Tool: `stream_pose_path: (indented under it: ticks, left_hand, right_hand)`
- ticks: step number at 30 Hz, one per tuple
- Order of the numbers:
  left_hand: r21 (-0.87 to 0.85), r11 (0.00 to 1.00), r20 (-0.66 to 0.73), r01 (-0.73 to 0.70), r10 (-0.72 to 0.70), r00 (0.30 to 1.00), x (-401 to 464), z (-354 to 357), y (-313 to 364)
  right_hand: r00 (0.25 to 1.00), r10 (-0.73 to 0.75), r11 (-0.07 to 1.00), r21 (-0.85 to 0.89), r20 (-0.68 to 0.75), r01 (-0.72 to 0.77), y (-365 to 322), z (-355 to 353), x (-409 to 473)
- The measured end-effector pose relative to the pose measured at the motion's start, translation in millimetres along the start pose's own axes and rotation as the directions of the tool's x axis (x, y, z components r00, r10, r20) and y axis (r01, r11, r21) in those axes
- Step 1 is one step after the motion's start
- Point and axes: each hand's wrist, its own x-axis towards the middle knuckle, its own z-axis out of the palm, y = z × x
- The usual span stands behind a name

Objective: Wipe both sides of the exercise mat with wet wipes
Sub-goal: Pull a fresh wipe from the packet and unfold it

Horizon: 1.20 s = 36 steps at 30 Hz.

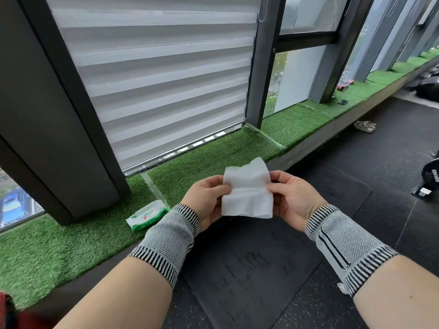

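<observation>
There is one camera, worn on the person's head. It looks forward and down, from close above the two arms. The left hand (209, 198) and right hand (294, 198) sit in the middle of the view, quite near. The wide lens bends the window (152, 79) frames. The green ledge (59, 245) runs away to the right.

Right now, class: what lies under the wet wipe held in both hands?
Below the wet wipe, pinched by the left hand and right hand, lies the dark exercise mat on the floor. The wipe hides the strip directly behind it.
</observation>
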Motion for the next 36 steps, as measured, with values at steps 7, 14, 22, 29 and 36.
stream_pose_path:
  ticks: [7, 14, 22, 29, 36]
  left_hand:
    - [0.186, 0.962, 0.028, -0.201, 0.199, 0.980, -3, -4, 3]
    - [0.143, 0.989, 0.128, -0.039, 0.021, 0.992, -10, -6, 10]
    - [0.248, 0.968, 0.202, 0.046, -0.098, 0.974, -14, -3, 8]
    - [-0.044, 0.996, 0.111, 0.081, -0.076, 0.991, -13, 6, 4]
    - [0.035, 0.995, 0.019, 0.092, -0.093, 0.996, -5, 8, -3]
  right_hand:
    - [1.000, 0.000, 0.998, -0.061, -0.003, 0.000, -8, 3, -5]
    - [0.945, -0.325, 0.740, -0.629, -0.022, 0.240, -9, 10, 1]
    - [0.957, -0.277, 0.756, -0.595, 0.089, 0.274, -18, 23, -3]
    - [0.972, 0.232, 0.966, -0.110, -0.043, -0.235, 22, 9, -14]
    - [0.995, 0.058, 0.995, -0.080, -0.083, -0.065, 23, 2, -13]
